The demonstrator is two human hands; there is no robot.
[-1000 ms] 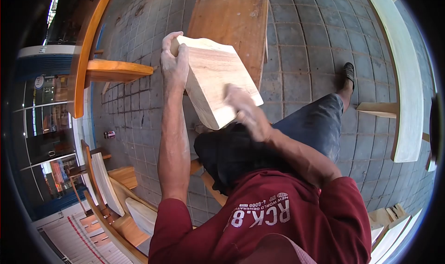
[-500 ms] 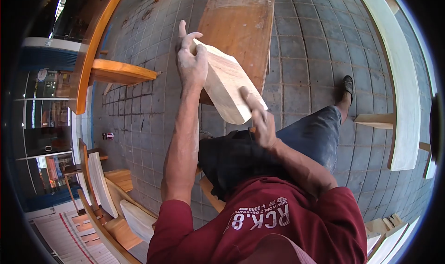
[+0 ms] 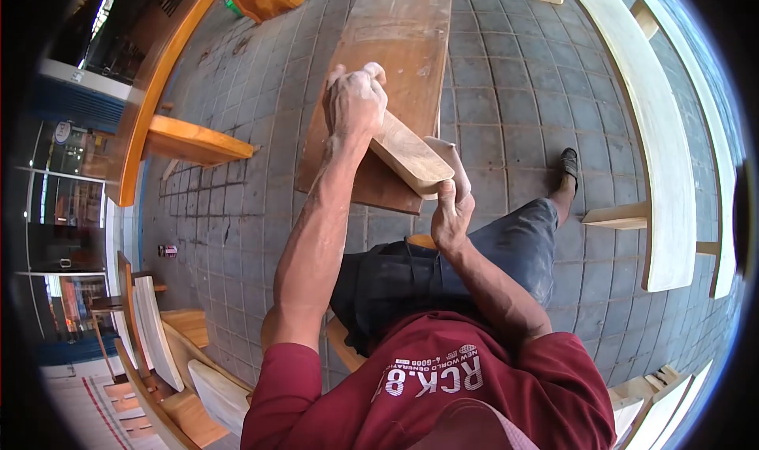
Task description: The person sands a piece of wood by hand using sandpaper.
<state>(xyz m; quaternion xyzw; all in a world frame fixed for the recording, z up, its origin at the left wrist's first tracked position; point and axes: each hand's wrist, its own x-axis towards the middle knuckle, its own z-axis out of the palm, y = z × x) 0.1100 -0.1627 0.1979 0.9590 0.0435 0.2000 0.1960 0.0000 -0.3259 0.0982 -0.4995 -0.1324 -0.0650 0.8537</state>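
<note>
A pale wooden block [image 3: 413,156] with a rounded near end lies slanted over the brown bench [image 3: 395,51], its narrow face upward. My left hand [image 3: 356,102], dusted white, is closed over the block's far end, knuckles up. At the near end my right hand [image 3: 452,217] grips the block, thumb pressed against the rounded end and fingers along its right side. A pale curved piece [image 3: 444,151], like a thin sheet, shows between those fingers and the block. Part of the block is hidden under my left hand.
Long pale planks with legs [image 3: 660,134] stand on the right over grey floor tiles [image 3: 506,94]. An orange varnished wooden frame [image 3: 198,138] juts in from the left. A small can [image 3: 167,251] lies on the floor. Several wooden pieces [image 3: 158,331] stand at lower left.
The block has turned from its broad face up to its narrow face up and lowered toward the bench. My left hand has closed over its far end; my right hand has moved to the near end.
</note>
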